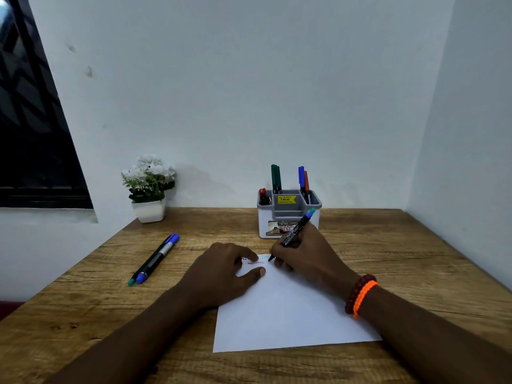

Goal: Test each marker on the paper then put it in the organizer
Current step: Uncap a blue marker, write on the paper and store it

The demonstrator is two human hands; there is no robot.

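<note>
I have a black marker (293, 233) pinched in my right hand (302, 253), fingers curled tight round the barrel low down, its dark tip touching the top edge of the white paper (291, 309) while its blue-and-teal rear end slants up toward one o'clock, crossing in front of the organizer. Just at nine o'clock of the tip lie a reddish zigzag scribble (256, 263) and fainter bluish strokes above it. My left hand (224, 270) rests on the sheet's upper left corner, fingers bent loosely with the tips and thumb pressing the paper flat, gripping nothing. The paper sits on the wooden table (83, 314), running from the middle down toward five o'clock. At twelve o'clock from the sheet stands the grey-and-white organizer (288, 217) with a yellow price sticker; green markers (276, 178) stand upright in a back compartment, a blue and a red one (304, 184) in its right side, and something red and black, too small to tell, in its left pocket. Off at nine o'clock of my left hand, two capped markers (155, 259) lie side by side, touching, well apart from the paper. A white potted flower plant (149, 187) stands at eleven o'clock against the wall. Red and orange bracelets (360, 295) circle my right wrist.
</note>
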